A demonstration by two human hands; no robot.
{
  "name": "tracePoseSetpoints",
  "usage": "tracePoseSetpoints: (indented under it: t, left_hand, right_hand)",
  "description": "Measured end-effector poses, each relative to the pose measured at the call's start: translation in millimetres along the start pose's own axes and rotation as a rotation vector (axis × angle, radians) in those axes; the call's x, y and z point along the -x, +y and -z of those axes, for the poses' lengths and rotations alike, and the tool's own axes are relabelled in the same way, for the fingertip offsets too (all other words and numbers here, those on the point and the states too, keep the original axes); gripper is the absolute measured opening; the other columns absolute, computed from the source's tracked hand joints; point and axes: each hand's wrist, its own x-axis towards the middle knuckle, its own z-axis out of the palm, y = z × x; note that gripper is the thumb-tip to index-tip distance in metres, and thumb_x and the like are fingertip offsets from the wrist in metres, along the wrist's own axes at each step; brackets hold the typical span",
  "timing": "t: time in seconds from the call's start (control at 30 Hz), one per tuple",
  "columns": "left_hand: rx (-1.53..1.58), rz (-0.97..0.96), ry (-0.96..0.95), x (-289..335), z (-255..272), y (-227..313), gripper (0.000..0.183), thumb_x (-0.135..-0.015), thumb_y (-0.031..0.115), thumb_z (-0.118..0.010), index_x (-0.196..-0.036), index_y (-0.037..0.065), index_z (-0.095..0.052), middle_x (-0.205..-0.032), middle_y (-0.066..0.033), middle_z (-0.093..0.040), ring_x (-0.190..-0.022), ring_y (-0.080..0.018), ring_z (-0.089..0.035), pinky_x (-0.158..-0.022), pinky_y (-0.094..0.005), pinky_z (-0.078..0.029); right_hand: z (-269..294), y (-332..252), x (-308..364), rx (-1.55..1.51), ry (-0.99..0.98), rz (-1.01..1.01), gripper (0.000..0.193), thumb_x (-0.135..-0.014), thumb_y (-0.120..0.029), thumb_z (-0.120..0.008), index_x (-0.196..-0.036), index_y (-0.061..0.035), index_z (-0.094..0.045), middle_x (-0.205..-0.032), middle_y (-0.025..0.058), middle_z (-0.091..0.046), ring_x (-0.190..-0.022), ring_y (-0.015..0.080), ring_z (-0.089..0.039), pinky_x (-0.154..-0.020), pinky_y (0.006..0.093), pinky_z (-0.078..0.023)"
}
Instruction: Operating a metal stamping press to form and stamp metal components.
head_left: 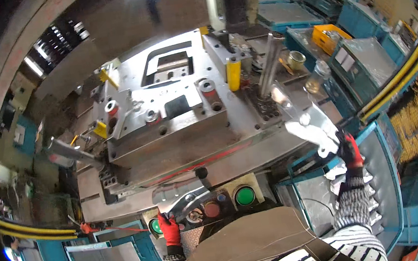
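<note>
My left hand [170, 230], in a red glove, is closed on the lower edge of a bent sheet-metal part [179, 193], just above a control box. At the right, my right hand [351, 151], gloved in red and black, grips a bright, shiny sheet-metal part [313, 128] by its lower right edge. That part hangs over the corner of the press bed. Ahead of me lies a large steel die [168, 137] with a rectangular opening, and no hand touches it.
Green buttons [245, 195] and a red button [212, 209] are on the control box. A blue bin [387, 182] with stacked metal parts stands below my right arm. Steel guide posts [271, 66] rise beside the die. Yellow-black bars [394, 81] flank the press.
</note>
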Motion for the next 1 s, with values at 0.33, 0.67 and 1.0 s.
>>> tracePoseSetpoints:
  t: [0.33, 0.67, 1.0]
  left_hand:
    - [0.021, -0.042, -0.040, -8, 13, 18, 0.074, -0.086, 0.003, -0.072, -0.155, 0.002, -0.046, -0.140, -0.0229, -0.061, -0.128, -0.0412, -0.059, -0.110, -0.0454, -0.047]
    - [0.067, -0.041, 0.036, 6, 33, 30, 0.086, -0.090, 0.019, -0.080, -0.162, 0.000, -0.036, -0.159, -0.0244, -0.048, -0.144, -0.0423, -0.048, -0.121, -0.0474, -0.037]
    - [0.406, 0.168, 0.345, 22, 84, -2, 0.076, -0.093, 0.000, -0.073, -0.161, -0.001, -0.038, -0.159, -0.0205, -0.048, -0.145, -0.0322, -0.050, -0.123, -0.0433, -0.036]
  right_hand:
    - [-316, -85, -35, -0.041, -0.681, 0.035, 0.036, -0.107, -0.034, -0.059, -0.124, -0.0029, -0.069, -0.110, 0.0061, -0.062, -0.103, 0.0180, -0.060, -0.093, 0.0343, -0.047]
    - [-544, -134, -231, 0.522, -0.975, 0.202, 0.021, -0.105, -0.024, -0.060, -0.098, -0.0094, -0.073, -0.082, -0.0038, -0.064, -0.072, 0.0076, -0.054, -0.065, 0.0308, -0.048]
    - [-629, -85, -263, 1.144, -0.892, 0.170, 0.056, -0.086, -0.050, -0.083, -0.118, -0.0045, -0.079, -0.118, 0.0083, -0.077, -0.108, 0.0214, -0.068, -0.095, 0.0394, -0.052]
